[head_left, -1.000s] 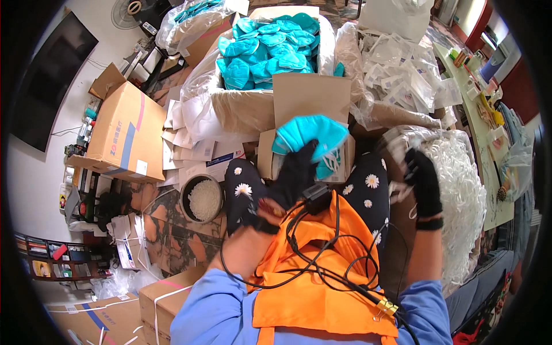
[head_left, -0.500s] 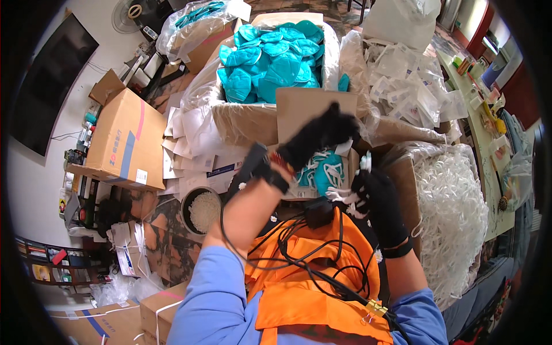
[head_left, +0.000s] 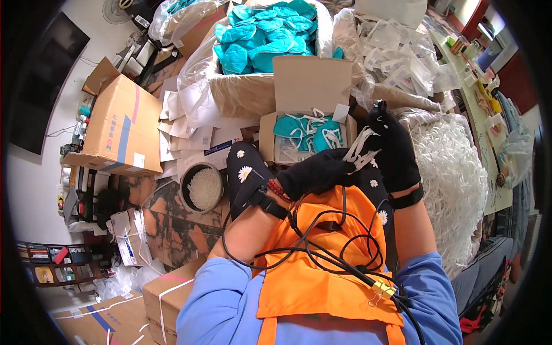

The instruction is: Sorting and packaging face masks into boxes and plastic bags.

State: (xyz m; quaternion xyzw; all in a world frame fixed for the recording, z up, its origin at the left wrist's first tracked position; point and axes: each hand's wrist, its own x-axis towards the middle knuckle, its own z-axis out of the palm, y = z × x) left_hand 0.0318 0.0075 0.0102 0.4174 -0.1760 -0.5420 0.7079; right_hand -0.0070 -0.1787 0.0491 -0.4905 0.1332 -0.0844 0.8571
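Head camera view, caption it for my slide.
Black-gloved hands with white straps between them, near an open box of teal masks.

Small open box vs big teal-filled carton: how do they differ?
Size: the small box is much smaller than the big carton.
Lining: plastic film drapes over the big carton's rim; none shows over the small box's.
Contents: white straps lie among the small box's masks; none show on the big carton's heap.
Shared: both are open and hold teal masks.
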